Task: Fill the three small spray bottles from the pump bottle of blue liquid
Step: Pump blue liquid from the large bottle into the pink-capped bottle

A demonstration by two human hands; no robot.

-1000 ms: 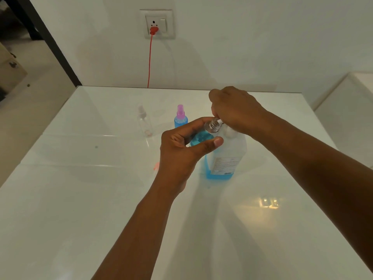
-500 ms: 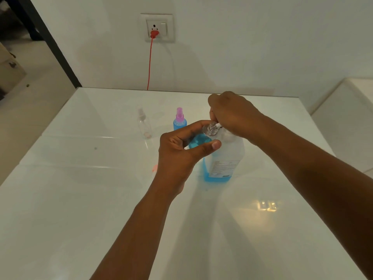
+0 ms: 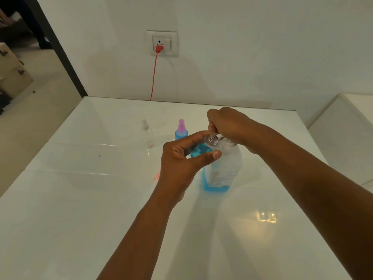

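Glossy white table, white wall

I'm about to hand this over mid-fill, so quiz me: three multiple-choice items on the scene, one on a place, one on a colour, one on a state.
1. Where does the clear empty spray bottle stand?
A. left of the pink-capped spray bottle
B. on the pump bottle
C. in the right hand

2. What colour is the cable hanging from the wall socket?
A. green
B. red
C. black

3. What is the state of the small bottle in the left hand?
A. capped and empty
B. lying on the table
C. uncapped, holding blue liquid, at the pump spout

Answers: 1 A, it stands apart on the table, left of the pink cap. 2 B, a red plug and cable. 3 C, its open neck shows beside the spout under the right hand.
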